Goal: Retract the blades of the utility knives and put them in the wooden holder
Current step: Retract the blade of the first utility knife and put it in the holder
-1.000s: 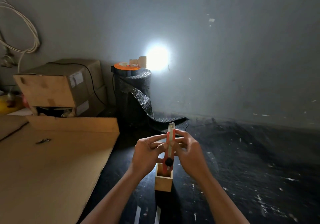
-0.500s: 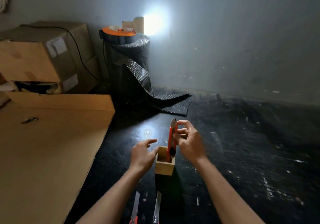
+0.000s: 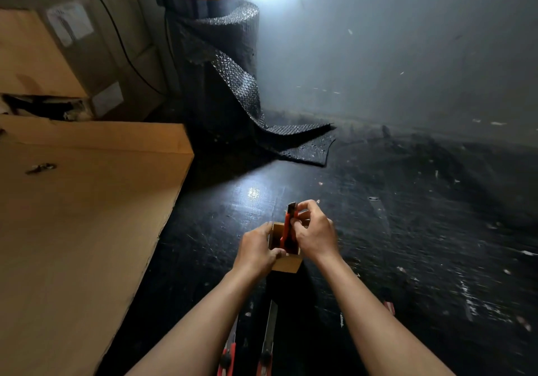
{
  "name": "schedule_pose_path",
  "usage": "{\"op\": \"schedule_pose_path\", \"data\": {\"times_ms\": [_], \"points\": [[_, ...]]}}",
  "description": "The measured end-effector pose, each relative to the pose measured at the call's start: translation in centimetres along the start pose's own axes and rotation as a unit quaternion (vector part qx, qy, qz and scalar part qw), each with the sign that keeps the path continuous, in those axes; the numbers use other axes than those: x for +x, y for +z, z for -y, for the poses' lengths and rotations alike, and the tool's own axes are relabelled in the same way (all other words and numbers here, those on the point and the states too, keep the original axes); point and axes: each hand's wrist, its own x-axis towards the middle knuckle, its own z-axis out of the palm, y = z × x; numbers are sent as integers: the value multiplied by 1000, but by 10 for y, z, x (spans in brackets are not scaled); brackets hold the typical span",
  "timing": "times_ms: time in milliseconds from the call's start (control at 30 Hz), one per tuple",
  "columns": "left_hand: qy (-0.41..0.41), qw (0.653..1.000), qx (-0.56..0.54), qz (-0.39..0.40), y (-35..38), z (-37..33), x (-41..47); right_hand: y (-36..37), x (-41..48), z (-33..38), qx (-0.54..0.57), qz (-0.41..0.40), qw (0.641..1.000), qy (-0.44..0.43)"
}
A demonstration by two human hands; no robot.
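Knife (image 3: 286, 231) upright inside holder rim (image 3: 286, 265)

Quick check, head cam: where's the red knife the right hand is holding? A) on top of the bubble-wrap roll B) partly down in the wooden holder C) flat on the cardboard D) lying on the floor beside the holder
B: the right hand pinches the red knife upright, its lower end inside the wooden holder, which the left hand steadies.

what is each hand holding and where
Right hand pinches the red knife by its upper body, lower end in the holder. Left hand grips the holder's left side.
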Motion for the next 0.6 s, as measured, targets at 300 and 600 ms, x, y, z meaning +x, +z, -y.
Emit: {"op": "schedule_pose_path", "data": {"times_ms": [300, 600], "points": [[-2, 1000, -30, -2, 4, 8, 4, 12, 4, -19, -37, -6, 999, 36], [11, 1000, -12, -7, 3, 8, -3, -1, 1, -13, -45, -33, 998, 22]]}}
